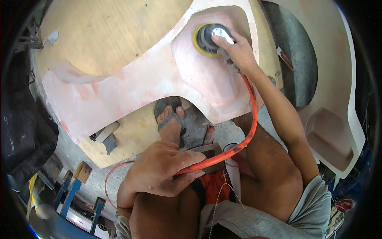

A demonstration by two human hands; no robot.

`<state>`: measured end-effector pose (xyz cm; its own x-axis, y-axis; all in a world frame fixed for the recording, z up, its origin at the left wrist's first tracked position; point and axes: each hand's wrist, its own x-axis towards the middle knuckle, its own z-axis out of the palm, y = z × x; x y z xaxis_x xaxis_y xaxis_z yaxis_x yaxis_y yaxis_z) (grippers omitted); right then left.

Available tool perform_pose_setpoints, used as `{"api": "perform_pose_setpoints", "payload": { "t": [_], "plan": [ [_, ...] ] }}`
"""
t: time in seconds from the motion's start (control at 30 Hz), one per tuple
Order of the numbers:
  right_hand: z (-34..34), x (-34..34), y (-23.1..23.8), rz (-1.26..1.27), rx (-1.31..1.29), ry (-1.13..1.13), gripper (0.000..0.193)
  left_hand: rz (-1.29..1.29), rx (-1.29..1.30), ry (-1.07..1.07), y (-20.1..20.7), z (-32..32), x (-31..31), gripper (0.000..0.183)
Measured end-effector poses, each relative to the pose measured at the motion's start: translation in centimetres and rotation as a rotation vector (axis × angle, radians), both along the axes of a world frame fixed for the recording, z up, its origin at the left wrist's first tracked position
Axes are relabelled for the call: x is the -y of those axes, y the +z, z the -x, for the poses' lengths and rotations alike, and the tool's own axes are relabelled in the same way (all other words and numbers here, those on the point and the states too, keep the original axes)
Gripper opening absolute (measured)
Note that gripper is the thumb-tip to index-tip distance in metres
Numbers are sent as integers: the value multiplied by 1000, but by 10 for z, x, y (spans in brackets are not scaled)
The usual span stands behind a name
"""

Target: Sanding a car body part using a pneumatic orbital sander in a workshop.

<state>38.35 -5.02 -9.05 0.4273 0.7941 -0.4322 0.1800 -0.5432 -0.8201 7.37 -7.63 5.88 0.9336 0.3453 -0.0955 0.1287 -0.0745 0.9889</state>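
Note:
My right hand (pixel 238 51) grips a round air sander (pixel 207 38) with a yellow-edged pad. The sander lies against the recessed section of a pale pink, curved body panel (pixel 139 81). From the tool's rear an orange-red air hose (pixel 252 107) bends down across to my left. Closed around that hose, below the panel's near edge, is my left hand (pixel 163 169). Whitish dust coats the left fingers. The pad's working face is hidden against the panel.
Under the panel lies a round plywood board (pixel 111 32). A second moulded panel (pixel 332 79) stands at the right beside a dark curved piece (pixel 296 51). My sandalled foot (pixel 171 119) rests by the panel's near edge. Blue metal legs (pixel 71 195) stand lower left.

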Motion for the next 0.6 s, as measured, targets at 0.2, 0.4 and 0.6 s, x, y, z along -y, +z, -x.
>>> {"api": "perform_pose_setpoints", "payload": {
  "t": [0.2,0.4,0.6],
  "plan": [
    [13,10,-1,79,-220,202,56,9,-27,-28,-1,-3,2,35],
    [35,2,-5,12,-201,178,56,-11,-6,-39,-2,-3,1,34],
    [23,3,3,-19,-218,111,49,-13,-30,-62,-1,-3,-2,33]
  ]
}}
